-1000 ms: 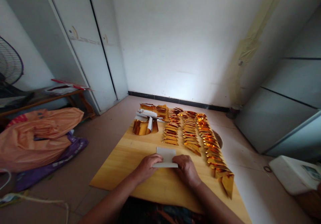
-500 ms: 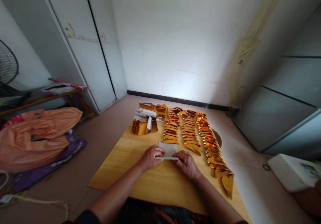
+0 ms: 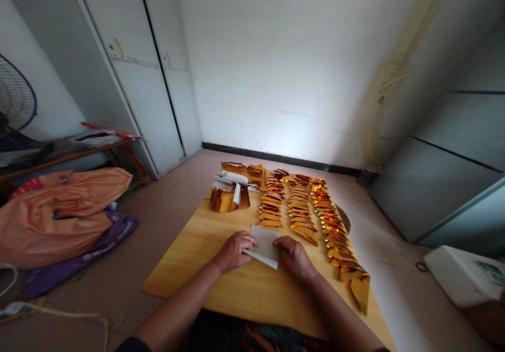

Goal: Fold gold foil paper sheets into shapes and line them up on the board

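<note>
Fingers of both hands pinch a white sheet on the wooden board over tiled floor.

folded pieces lie in rows on board, behind sheet

Both forearms are bare down to the left hand and right hand. A dark sleeve edge shows high on the left arm, below the worktop's near edge.
</note>
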### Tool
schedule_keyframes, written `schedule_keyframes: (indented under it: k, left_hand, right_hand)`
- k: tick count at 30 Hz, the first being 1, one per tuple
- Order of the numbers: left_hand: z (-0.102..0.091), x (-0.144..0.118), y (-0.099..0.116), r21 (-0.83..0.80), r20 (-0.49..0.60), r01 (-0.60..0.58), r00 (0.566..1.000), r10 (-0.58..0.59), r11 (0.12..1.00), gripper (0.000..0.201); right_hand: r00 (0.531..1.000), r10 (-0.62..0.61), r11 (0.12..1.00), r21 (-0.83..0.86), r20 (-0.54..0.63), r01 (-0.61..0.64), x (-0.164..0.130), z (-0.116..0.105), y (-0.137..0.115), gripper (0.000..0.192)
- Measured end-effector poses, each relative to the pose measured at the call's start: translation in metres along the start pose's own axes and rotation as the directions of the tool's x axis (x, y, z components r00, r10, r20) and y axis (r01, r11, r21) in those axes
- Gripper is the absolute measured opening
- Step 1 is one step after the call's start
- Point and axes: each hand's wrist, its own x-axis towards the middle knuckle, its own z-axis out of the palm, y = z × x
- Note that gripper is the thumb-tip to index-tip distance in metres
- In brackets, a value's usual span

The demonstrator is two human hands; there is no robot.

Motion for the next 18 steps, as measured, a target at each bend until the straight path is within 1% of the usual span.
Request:
schedule_keyframes:
  k: [2, 4, 6, 8, 12, 14, 18]
  left_hand:
    - [0.0, -0.001, 0.0, 0.0, 0.002, -0.014, 1.0, 0.014, 1.0, 0.011]
    - [0.0, -0.001, 0.001, 0.003, 0.009, -0.023, 1.0, 0.023, 1.0, 0.013]
    - [0.0, -0.001, 0.001, 0.013, 0.011, -0.027, 1.0, 0.027, 1.0, 0.014]
    - [0.0, -0.002, 0.002, 0.023, 0.006, -0.027, 1.0, 0.027, 0.999, 0.013]
    - [0.0, -0.002, 0.003, 0.029, -0.006, -0.013, 1.0, 0.013, 0.999, 0.01]
    - [0.001, -0.002, 0.003, 0.034, -0.01, -0.01, 1.0, 0.011, 0.999, 0.01]
    - [0.003, -0.002, 0.001, 0.04, -0.033, -0.022, 0.999, 0.023, 0.999, 0.01]
  right_hand:
    - [0.997, 0.02, 0.995, -0.1, -0.073, -0.027, 0.007, -0.001, -0.001, 0.026]
    - [0.99, 0.05, 0.958, -0.273, -0.132, -0.085, 0.018, -0.002, -0.004, 0.022]
    - [0.989, 0.055, 0.894, -0.435, -0.14, -0.112, 0.03, -0.001, -0.008, 0.02]
    - [0.992, 0.027, 0.829, -0.552, -0.127, -0.093, 0.041, 0.001, -0.008, 0.021]
    - [0.997, 0.009, 0.771, -0.635, -0.071, -0.052, 0.055, 0.007, -0.003, 0.016]
    - [0.998, 0.017, 0.741, -0.67, -0.052, -0.048, 0.057, 0.01, 0.0, 0.015]
    - [0.998, 0.042, 0.709, -0.703, -0.043, -0.06, 0.06, 0.013, 0.003, 0.015]
